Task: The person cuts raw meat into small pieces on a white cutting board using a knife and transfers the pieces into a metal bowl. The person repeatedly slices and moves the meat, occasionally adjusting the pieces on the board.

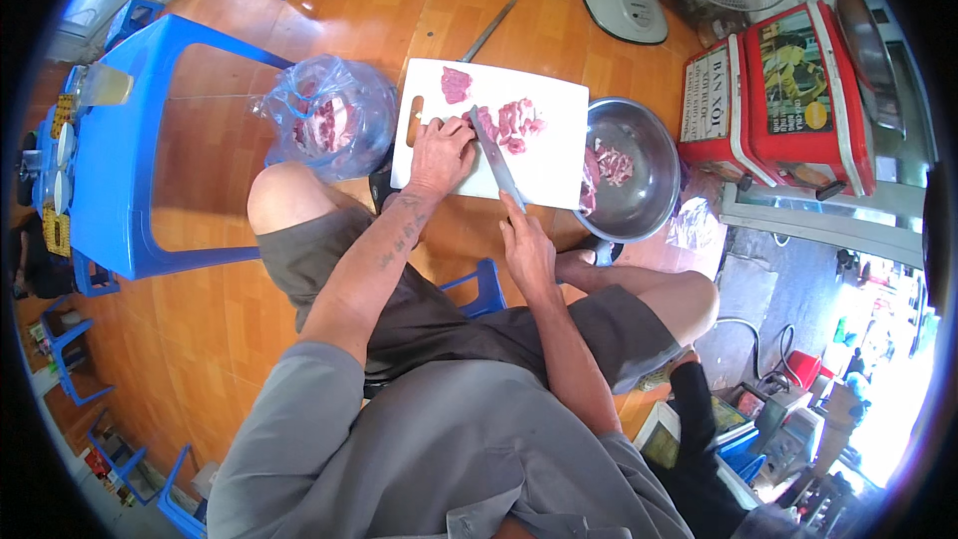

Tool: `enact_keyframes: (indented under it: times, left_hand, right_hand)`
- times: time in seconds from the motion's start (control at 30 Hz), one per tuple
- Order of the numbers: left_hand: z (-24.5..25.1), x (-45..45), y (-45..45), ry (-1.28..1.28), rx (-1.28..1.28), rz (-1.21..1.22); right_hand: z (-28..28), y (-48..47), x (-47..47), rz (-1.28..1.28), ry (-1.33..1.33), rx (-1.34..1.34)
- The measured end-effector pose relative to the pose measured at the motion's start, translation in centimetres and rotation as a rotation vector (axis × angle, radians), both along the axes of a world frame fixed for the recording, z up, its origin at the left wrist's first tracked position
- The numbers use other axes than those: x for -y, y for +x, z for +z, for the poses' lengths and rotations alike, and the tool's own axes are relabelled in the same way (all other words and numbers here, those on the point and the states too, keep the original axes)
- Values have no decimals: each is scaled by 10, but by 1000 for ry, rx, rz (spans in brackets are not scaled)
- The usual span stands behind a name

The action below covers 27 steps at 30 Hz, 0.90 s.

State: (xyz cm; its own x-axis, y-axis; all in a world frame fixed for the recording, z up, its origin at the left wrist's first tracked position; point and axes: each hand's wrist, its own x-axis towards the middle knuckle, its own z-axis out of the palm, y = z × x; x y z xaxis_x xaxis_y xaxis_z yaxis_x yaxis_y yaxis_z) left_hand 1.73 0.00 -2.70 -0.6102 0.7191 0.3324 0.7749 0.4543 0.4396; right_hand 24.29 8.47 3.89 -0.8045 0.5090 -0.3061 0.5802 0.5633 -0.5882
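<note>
A white cutting board (554,157) lies before me with a handle slot at its left. My right hand (530,251) grips a kitchen knife (498,165), its blade pointing up and left across the board. At the blade's tip, my left hand (441,153) rests with curled fingers against a piece of raw meat (485,121). Cut meat pieces (518,120) lie right of the blade, and a larger raw chunk (456,84) is near the top left edge. Right of the board, a metal bowl (651,187) holds more meat (615,165).
A blue plastic bag (367,105) with raw meat stands left of the board. Beyond the board lies a rod-like tool (490,30). A blue plastic table (138,165) is at left, a fan (621,4) and red coolers (793,90) at upper right. Another person's dark sleeve (692,419) shows lower right.
</note>
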Motion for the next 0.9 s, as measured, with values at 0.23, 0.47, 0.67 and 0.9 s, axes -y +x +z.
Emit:
enact_keyframes:
  times: [0.23, 0.47, 0.67, 0.9]
  left_hand:
    - [-3, 0, -1, -24, 22, -19]
    - [-7, 1, -1, 10, 33, -2]
    - [-3, -2, -4, 1, 68, -24]
    - [2, -6, -5, -20, 15, -28]
  right_hand:
    - [-9, -14, -17, -186, -339, -106]
    - [14, 9, -49, -527, -840, -338]
    - [20, 16, -20, -275, -381, -196]
    - [12, 28, -10, -147, -337, -230]
